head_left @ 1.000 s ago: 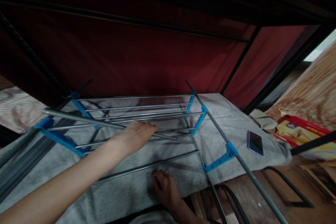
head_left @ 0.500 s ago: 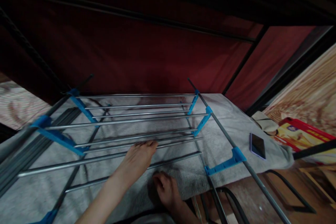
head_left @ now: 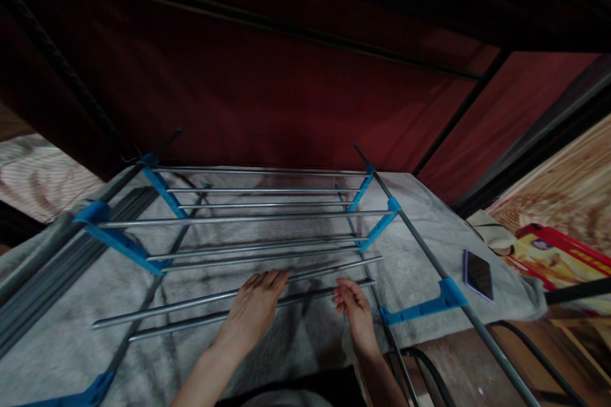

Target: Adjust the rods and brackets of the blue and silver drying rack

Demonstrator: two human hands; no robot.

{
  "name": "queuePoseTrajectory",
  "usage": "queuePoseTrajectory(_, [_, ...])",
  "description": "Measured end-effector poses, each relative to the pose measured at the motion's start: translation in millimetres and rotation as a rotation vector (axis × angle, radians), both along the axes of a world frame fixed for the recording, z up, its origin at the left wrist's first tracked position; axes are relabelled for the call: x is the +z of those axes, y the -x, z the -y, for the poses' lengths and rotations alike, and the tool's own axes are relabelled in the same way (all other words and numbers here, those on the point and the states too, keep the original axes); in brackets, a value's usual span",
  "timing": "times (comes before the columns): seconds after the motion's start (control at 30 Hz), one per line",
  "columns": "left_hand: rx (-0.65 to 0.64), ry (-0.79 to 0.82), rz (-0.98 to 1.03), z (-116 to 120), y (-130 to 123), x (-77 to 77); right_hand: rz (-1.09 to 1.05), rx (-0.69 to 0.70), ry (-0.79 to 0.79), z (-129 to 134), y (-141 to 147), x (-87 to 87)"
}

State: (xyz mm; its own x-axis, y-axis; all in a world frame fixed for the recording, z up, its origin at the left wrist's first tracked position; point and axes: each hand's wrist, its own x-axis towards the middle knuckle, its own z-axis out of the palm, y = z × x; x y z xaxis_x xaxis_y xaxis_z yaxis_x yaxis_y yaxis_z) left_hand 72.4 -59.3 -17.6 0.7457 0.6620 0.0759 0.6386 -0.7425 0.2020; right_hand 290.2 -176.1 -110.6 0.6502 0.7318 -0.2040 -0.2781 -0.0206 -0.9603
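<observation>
Left grip (head_left: 258,303) grasping a metal rod (head_left: 191,303), right grip (head_left: 356,310) released near its right end, rack (head_left: 248,219) just beyond, phone (head_left: 478,275) to the right

Passable gaps separate crossbars (head_left: 238,219); a red panel (head_left: 286,102) (dim, probably fabric) blocks behind.

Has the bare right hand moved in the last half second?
Yes: the right hand moved right and forward, closer to the front-right blue plastic bracket.

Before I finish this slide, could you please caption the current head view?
Left hand holding a metal bar, right hand close by, at a rack with blue brackets.
</observation>
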Motion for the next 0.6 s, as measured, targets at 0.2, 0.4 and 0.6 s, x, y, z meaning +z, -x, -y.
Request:
queuePoseTrajectory(0.2, [-0.003,0.055,0.046,2.9,0.3,-17.2,-0.436,-0.101,-0.113,-0.9,-36.8,1.2])
queuePoseTrajectory(0.4, [0.032,0.104,0.042,1.3,4.3,-18.7,-0.538,-0.177,-0.030,-6.7,-62.7,-19.9])
queuePoseTrajectory(0.6, [0.050,0.097,0.036,-2.7,13.7,-22.7,-0.430,-0.192,-0.014,-3.1,-67.3,-21.9])
